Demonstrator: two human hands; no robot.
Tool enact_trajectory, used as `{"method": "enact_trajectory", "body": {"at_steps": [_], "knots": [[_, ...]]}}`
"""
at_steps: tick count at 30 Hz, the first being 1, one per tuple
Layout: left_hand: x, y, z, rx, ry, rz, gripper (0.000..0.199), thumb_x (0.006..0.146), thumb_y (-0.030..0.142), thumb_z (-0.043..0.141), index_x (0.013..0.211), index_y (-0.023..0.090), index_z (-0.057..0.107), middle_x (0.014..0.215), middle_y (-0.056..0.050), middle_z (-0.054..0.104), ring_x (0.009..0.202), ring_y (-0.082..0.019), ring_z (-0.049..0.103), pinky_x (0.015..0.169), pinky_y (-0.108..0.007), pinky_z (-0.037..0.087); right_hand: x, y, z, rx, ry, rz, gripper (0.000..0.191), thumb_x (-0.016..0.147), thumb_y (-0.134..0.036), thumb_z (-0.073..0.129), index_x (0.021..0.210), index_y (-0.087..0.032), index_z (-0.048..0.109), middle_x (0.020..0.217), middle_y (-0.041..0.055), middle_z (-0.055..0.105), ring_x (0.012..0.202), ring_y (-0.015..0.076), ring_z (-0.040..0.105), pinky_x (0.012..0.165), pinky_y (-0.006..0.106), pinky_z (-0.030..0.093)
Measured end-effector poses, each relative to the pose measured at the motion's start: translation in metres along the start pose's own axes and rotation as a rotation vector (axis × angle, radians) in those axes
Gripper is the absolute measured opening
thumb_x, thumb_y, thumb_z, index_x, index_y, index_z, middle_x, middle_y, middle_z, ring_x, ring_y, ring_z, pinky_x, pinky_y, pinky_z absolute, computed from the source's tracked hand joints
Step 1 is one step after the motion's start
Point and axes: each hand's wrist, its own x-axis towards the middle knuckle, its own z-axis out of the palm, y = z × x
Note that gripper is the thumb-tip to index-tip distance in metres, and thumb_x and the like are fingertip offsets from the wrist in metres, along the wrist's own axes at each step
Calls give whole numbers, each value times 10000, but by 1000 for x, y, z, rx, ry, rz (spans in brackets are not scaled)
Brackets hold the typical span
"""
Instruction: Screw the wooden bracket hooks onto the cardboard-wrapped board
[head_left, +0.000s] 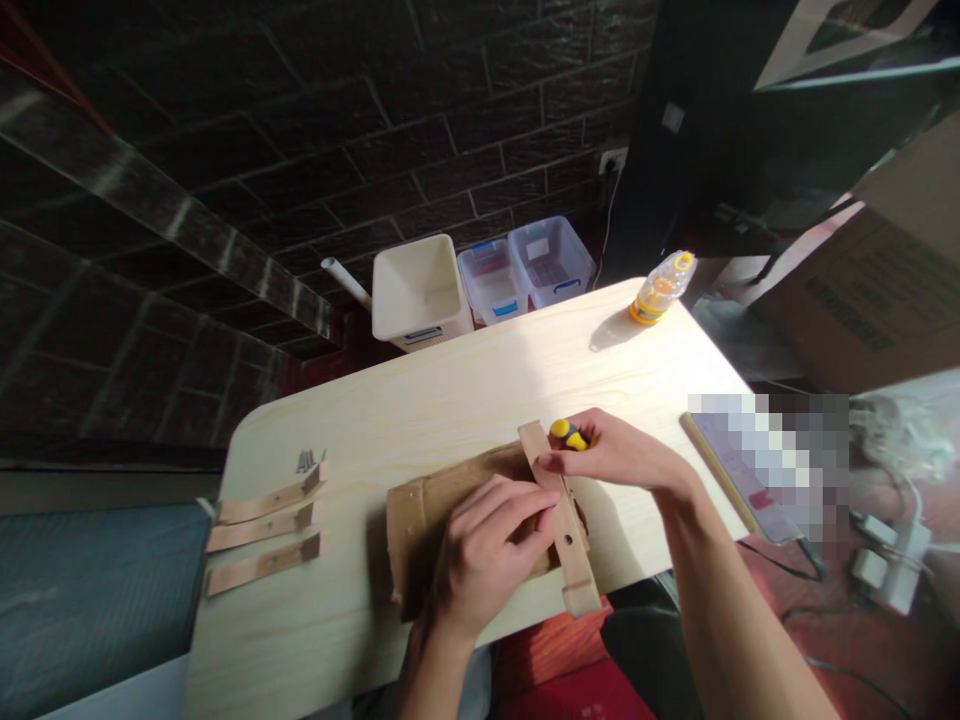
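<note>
My right hand (607, 448) grips a screwdriver with a yellow and black handle (568, 434). Its thumb rests against a light wooden strip (568, 540) with a dark hole and short raised ends. The strip lies crosswise over the right end of a brown cardboard box (431, 500). My left hand (491, 540) reaches over the box, thumb and fingertips drawn together at the strip's edge. Anything small pinched there is too fine to make out. At the table's left lie three similar wooden pieces (266, 525), each with an upturned end, beside several grey screws (306, 461).
A clear bottle with orange liquid (657, 295) stands at the table's (360, 400) far right corner. A flat, partly blurred-out device (724, 470) lies on the right edge. Beyond the table are a cream bin (420, 290) and two clear plastic boxes (551, 262).
</note>
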Motion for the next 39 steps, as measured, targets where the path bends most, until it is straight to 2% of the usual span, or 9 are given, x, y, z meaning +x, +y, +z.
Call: {"method": "enact_trajectory", "body": {"at_steps": [9,18,31,39], "knots": [[3,-1,0,25,8,17,238,823,47,702,989,215,726,919,-38,764,832,-161,703,807,-301,580,1,-2,-1,-22,-1,23,362,819,-464,660,664,-203,463,666,-53,333,643,113,307,580,259,277],[0,-2,4,11,-7,3,267,814,32,719,1004,218,724,956,-23,765,867,-151,698,836,-298,570,1,-2,-1,-18,12,17,321,823,-411,653,660,-196,479,659,-55,350,641,109,323,561,252,267],[-1,-5,2,9,-18,17,233,838,39,702,993,211,720,930,-39,770,826,-159,693,772,-302,575,0,-3,-1,-40,7,25,373,824,-477,657,660,-198,470,652,-53,335,631,109,308,549,256,250],[-1,-4,2,-6,-11,19,236,822,21,709,973,202,715,904,-32,764,795,-149,678,750,-294,566,0,0,-1,-32,4,17,375,847,-457,646,659,-202,445,666,-49,311,643,113,290,569,266,252]]}}
